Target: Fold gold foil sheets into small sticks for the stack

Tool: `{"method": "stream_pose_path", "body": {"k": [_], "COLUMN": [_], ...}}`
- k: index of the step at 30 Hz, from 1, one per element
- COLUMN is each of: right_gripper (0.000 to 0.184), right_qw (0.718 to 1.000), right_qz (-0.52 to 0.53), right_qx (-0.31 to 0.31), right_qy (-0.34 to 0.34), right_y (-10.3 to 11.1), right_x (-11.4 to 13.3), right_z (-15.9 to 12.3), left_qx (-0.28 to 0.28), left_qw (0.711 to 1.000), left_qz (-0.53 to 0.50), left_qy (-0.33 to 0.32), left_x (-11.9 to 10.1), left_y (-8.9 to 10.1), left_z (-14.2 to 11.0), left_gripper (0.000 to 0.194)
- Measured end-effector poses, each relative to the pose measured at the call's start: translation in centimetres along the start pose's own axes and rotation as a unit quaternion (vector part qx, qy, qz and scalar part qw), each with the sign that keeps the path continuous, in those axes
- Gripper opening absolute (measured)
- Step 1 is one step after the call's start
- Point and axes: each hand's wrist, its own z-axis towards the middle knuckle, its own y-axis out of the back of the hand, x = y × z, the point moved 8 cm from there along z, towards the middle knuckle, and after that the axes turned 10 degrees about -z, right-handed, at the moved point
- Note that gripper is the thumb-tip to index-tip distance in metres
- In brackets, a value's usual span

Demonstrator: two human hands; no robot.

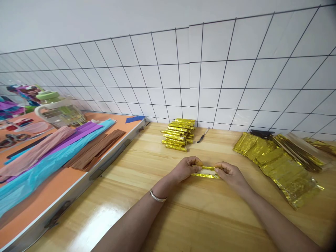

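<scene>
Between my two hands, low over the wooden table (157,196), is a gold foil sheet (206,176) with a pale inner side, partly rolled or folded along its far edge. My left hand (187,168) pinches its left end between thumb and fingers, and my right hand (228,171) pinches the right end the same way. Behind the hands lies a pile of narrow gold foil rolls (178,134). Flat gold foil sheets (278,164) are spread in an overlapping row to the right of my right hand.
A pen (203,135) lies beside the roll pile. At left, an orange board (105,140) with a raised grey edge carries blue, purple, pink and brown crepe paper strips (57,154), scissors (13,140) and a clear jug (63,112) with a green lid. A tiled wall (173,77) stands behind.
</scene>
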Motion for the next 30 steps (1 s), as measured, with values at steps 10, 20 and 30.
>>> {"method": "stream_pose_path", "body": {"k": [10,20,30], "right_gripper": [0.019,0.018,0.019], "right_qw": [0.984,0.982,0.989], "right_qz": [-0.098,-0.066,-0.024], "right_qx": [-0.082,-0.075,-0.041], "right_qy": [0.125,0.160,0.141], "right_y": [0.9,0.7,0.5], "right_x": [2.3,2.9,2.3], "right_z": [-0.9,-1.0,-0.7], "left_qx": [-0.008,-0.020,-0.003], "left_qw": [0.996,0.994,0.990], "left_qz": [0.050,-0.070,-0.109], "left_qy": [0.076,0.079,0.088], "left_x": [0.9,0.4,0.5], "left_y": [0.4,0.3,0.3], "left_z": [-0.4,-0.5,-0.5], "left_gripper": [0.042,0.038,0.033]}}
